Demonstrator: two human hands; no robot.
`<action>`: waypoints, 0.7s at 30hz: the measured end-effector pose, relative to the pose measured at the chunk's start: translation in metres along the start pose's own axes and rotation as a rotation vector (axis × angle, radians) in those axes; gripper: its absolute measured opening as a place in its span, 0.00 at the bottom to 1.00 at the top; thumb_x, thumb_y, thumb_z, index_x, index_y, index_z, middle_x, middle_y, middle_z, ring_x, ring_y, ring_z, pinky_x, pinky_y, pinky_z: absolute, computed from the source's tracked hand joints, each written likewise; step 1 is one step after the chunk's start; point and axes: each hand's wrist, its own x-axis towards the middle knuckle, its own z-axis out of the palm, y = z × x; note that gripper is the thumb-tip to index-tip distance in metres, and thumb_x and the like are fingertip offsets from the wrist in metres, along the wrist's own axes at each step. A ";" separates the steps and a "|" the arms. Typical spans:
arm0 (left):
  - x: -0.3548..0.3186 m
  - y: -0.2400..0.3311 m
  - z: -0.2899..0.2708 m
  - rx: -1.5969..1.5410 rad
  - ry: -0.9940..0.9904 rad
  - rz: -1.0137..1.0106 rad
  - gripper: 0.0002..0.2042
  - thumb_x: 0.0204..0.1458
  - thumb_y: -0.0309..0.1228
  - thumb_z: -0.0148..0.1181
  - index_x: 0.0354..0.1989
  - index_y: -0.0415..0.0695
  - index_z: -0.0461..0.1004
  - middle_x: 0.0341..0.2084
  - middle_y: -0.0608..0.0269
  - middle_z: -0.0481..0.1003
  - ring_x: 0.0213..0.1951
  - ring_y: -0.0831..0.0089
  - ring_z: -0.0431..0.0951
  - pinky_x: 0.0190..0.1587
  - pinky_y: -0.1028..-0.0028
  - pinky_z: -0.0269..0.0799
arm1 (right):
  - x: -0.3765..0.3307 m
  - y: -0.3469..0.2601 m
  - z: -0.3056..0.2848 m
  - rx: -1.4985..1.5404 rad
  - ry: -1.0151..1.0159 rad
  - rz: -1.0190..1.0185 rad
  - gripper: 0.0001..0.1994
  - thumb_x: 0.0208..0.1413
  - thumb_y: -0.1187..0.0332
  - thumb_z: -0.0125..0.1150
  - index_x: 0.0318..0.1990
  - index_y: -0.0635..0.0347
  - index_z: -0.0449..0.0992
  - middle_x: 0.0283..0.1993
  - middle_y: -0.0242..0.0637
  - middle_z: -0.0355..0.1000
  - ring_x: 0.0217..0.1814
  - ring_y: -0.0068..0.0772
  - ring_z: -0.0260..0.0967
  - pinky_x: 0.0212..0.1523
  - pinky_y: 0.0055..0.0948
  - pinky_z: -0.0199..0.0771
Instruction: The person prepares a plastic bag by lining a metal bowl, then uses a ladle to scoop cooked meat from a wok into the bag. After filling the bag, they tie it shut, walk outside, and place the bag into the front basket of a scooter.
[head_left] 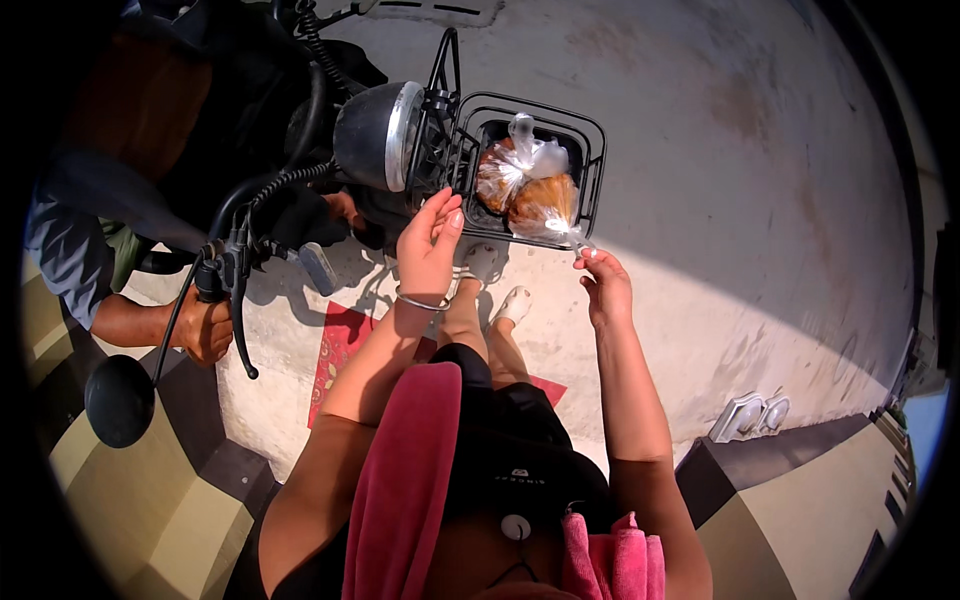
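The two clear plastic bags (527, 185) sit inside the black wire basket (596, 150) on the front of a scooter, just ahead of both of the person's hands. They fill most of the basket and lie along its length, one behind the other: the bag toward the far end is knotted at the top with a white twist of plastic standing up, and the nearer one bulges against the basket's near rim. Both hold something orange-brown and lumpy; what exactly it is cannot be told through the glare.

The right hand (604, 285) is the closer of the two to the bags. It comes up at the basket's near right corner, fingers drawn together and pinching what looks like a thin tail of the nearer bag's plastic just over the rim. The left hand (428, 245), a metal bangle on its wrist, rests against the basket's left side next to the round headlight (378, 135), fingers loosely spread and flat, gripping nothing that shows.

Another person's hand (205, 328) holds the handlebar grip at the left, well apart from the basket, by the round mirror (119, 400)
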 end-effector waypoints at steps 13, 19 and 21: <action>0.045 -0.053 0.036 0.638 -0.013 0.249 0.20 0.46 0.30 0.59 0.47 0.34 0.70 0.49 0.42 0.70 0.51 0.51 0.69 0.54 0.64 0.63 | 0.013 0.014 -0.021 -0.006 0.148 0.096 0.07 0.53 0.74 0.50 0.39 0.58 0.71 0.29 0.31 0.73 0.32 0.21 0.69 0.34 0.23 0.66; 0.102 -0.126 0.061 0.706 -0.082 -0.055 0.16 0.46 0.31 0.60 0.43 0.37 0.74 0.36 0.48 0.76 0.38 0.58 0.77 0.41 0.67 0.71 | 0.061 0.024 -0.042 -0.872 0.561 -0.655 0.23 0.48 0.76 0.57 0.55 0.66 0.64 0.50 0.43 0.68 0.47 0.31 0.69 0.41 0.28 0.72; 0.123 -0.148 0.075 0.761 -0.110 -0.105 0.18 0.45 0.34 0.61 0.44 0.38 0.74 0.37 0.47 0.75 0.40 0.56 0.76 0.44 0.66 0.70 | 0.066 -0.021 -0.007 -0.641 0.300 -0.665 0.23 0.47 0.76 0.57 0.54 0.66 0.65 0.50 0.44 0.68 0.45 0.30 0.70 0.41 0.27 0.72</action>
